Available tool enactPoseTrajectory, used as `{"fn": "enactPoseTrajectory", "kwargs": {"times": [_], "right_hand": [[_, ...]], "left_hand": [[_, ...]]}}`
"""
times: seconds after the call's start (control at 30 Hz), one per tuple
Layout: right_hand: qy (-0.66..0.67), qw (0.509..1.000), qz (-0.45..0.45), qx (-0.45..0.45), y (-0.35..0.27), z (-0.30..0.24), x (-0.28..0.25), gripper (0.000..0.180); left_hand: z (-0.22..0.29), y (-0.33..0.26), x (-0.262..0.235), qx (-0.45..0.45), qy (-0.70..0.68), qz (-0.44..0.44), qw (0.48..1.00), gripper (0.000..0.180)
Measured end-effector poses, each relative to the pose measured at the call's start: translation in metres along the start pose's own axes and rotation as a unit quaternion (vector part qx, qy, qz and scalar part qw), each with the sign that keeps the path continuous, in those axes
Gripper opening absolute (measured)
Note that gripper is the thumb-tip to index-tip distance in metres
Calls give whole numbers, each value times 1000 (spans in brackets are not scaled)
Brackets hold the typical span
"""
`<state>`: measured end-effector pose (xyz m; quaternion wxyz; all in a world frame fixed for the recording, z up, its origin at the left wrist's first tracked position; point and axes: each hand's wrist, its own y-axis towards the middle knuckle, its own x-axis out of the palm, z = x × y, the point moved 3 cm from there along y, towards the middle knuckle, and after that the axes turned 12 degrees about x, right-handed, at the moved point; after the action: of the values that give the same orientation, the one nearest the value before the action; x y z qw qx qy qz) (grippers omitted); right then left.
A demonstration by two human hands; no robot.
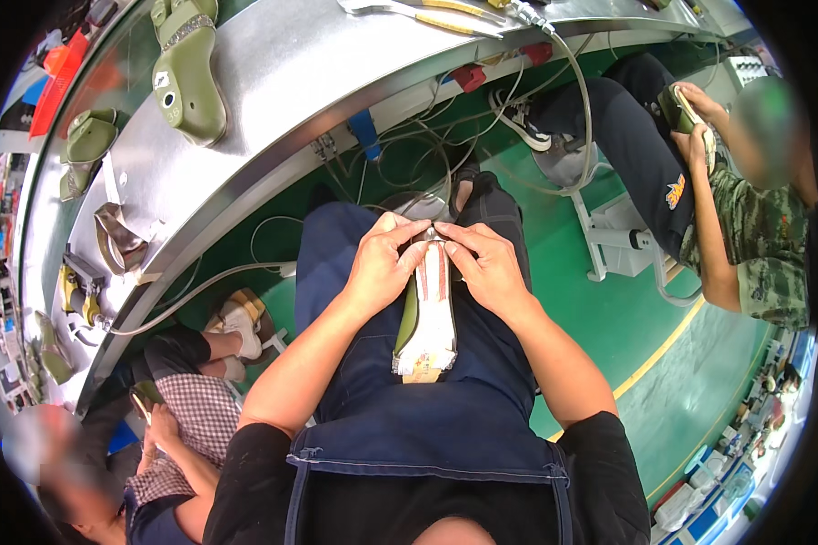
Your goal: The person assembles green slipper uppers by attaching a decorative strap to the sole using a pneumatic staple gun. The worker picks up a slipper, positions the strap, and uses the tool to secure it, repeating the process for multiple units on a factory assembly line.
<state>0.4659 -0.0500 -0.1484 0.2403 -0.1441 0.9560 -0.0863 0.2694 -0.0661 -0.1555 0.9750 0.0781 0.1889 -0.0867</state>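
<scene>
Above our navy apron (427, 422), we held a green-and-white shoe piece (433, 318) lengthwise (pale side up), our left hand (386, 259) and right hand (488, 265) both pinching its far end, a steel tabletop (291, 77) beyond.

Metal bench (273, 64), green floor (559, 282), yellow line (660, 352), pale hose (587, 102), camouflage-shirted co-worker (756, 238)

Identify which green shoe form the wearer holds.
The form over the apron, white side up, far end between left hand and right hand; other forms lie on the bench or with co-workers.
</scene>
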Motion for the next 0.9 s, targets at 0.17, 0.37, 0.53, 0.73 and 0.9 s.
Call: {"fn": "enactPoseTrajectory", "kwargs": {"times": [0.17, 0.37, 0.53, 0.73, 0.9], "right_hand": [[-23, 1000, -7, 5, -5, 4, 1, 30], [-11, 999, 12, -51, -5, 9, 2, 30], [-50, 995, 24, -88, -3, 2, -2, 26], [9, 999, -39, 19, 16, 1, -4, 22], [40, 995, -43, 80, 20, 6, 2, 21]], "left_hand": [[-1, -1, 0, 1, 21, -17, 1000, 33], [3, 0, 1, -19, -1, 18, 1000, 29], [4, 0, 8, -37, 22, 42, 998, 26], [2, 1, 8, -61, 39, 28, 997, 26], [-1, -1, 10, -54, 39, 28, 997, 27]]}}
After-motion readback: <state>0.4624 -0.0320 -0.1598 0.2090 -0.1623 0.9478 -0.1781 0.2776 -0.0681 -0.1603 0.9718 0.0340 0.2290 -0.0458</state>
